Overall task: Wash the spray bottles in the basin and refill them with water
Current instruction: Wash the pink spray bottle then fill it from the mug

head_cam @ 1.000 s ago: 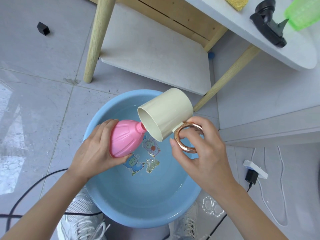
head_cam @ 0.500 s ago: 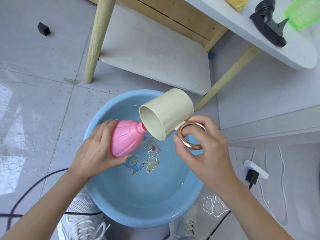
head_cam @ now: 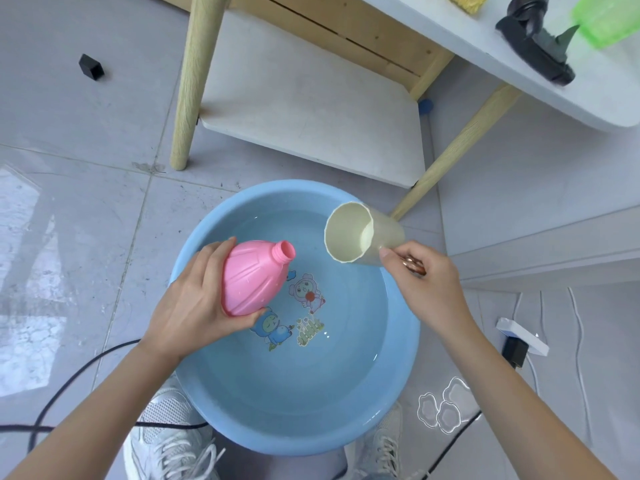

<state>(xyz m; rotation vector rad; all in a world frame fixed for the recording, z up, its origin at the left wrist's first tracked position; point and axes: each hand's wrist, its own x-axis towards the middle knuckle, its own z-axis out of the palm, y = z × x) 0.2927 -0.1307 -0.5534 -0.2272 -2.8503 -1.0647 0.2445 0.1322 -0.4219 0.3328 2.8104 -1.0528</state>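
Bottle: pink spray bottle [head_cam: 251, 277], uncapped, tilted over blue basin [head_cam: 410, 344]
Left hand [head_cam: 192, 308]: fingers wrapped round bottle's body
Right hand [head_cam: 427, 284]: fingers pinch cream cup [head_cam: 362, 237] by its handle, apart from bottle neck
Handling: light, wet thin plastic, likely slippery; hold at wide ribbed body

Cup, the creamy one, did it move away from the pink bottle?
Yes. The cream cup moved right, toward the right rim of the blue basin, and its mouth no longer touches the neck of the pink bottle.
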